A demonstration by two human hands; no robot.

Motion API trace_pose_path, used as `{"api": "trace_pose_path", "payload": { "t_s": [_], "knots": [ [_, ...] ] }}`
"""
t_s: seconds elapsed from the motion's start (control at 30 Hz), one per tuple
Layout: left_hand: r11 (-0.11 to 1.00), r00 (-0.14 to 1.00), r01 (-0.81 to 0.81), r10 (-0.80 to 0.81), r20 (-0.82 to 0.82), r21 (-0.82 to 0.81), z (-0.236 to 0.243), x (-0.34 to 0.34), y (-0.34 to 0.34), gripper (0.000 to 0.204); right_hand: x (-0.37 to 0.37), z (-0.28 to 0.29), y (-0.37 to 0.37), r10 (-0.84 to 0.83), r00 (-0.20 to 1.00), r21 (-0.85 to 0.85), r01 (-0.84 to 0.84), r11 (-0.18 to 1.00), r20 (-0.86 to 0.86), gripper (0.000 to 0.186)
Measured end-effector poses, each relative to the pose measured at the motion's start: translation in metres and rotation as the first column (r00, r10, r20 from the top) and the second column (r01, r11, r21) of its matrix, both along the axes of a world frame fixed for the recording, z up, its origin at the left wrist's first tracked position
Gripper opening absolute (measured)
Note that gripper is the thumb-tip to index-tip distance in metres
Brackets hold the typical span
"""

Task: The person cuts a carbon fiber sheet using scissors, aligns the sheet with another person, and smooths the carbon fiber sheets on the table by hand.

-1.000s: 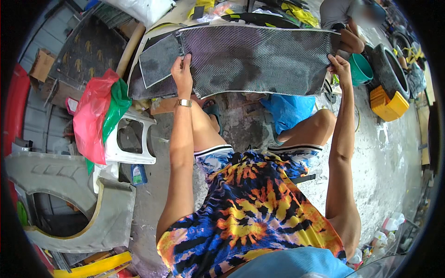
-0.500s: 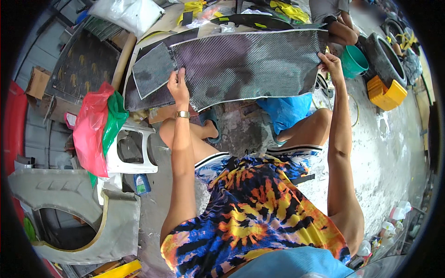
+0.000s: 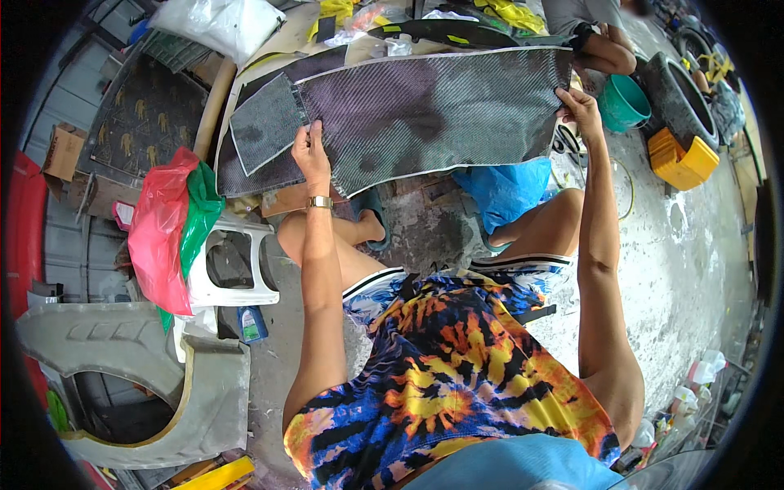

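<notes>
A long sheet of dark woven carbon-fibre cloth (image 3: 433, 114) with pale edges stretches between my two hands, held out in front of me above the floor. My left hand (image 3: 309, 153) pinches its left end near the lower corner. At the opposite end my right hand (image 3: 581, 109) grips the edge, thumb and fingers closed on the cloth. A smaller piece of similar cloth (image 3: 265, 126) lies just left of my left hand, on a dark sheet (image 3: 245, 181). The part of the work surface behind the long sheet is hidden.
On the left stand a white stool (image 3: 263, 286) with red and green bags (image 3: 163, 237) and a grey car fender (image 3: 214, 392). A blue bag (image 3: 506, 192) sits between my legs. A green bucket (image 3: 623, 104), a yellow container (image 3: 683, 160) and a seated person (image 3: 608, 53) are to the right.
The long cloth and both my hands have shifted very slightly left. My grip on both ends stays the same.
</notes>
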State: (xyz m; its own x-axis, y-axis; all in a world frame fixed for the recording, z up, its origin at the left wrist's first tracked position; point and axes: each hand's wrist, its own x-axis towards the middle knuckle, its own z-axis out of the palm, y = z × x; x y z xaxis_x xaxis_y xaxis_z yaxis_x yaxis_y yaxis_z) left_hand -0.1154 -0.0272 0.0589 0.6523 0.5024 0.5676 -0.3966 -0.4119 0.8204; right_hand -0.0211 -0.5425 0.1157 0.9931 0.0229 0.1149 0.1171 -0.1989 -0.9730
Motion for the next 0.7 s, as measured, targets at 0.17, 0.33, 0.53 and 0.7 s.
{"api": "trace_pose_path", "payload": {
  "t_s": [0.17,0.33,0.53,0.7],
  "knots": [
    [1.0,1.0,-0.008,0.008,0.011,0.004,-0.0039,0.0022,-0.0003,0.037,0.0009,-0.0005,0.0005,0.011,1.0,-0.013,-0.011,1.0,0.0,0.023],
    [1.0,1.0,-0.018,0.018,0.007,0.02,-0.0045,0.0035,-0.0003,0.036,0.0028,-0.0012,0.0018,-0.009,1.0,-0.033,0.009,0.999,-0.005,0.024],
    [1.0,1.0,0.003,-0.003,-0.025,0.009,-0.0026,0.0048,-0.0003,0.038,0.0059,-0.0002,0.0032,-0.003,1.0,-0.017,0.003,1.0,-0.008,0.024],
    [0.998,0.999,-0.037,0.037,-0.01,0.043,-0.0036,0.0096,-0.0021,0.039,0.0087,-0.0041,0.0062,-0.022,1.0,0.005,0.022,1.0,-0.002,0.024]
  ]
}}
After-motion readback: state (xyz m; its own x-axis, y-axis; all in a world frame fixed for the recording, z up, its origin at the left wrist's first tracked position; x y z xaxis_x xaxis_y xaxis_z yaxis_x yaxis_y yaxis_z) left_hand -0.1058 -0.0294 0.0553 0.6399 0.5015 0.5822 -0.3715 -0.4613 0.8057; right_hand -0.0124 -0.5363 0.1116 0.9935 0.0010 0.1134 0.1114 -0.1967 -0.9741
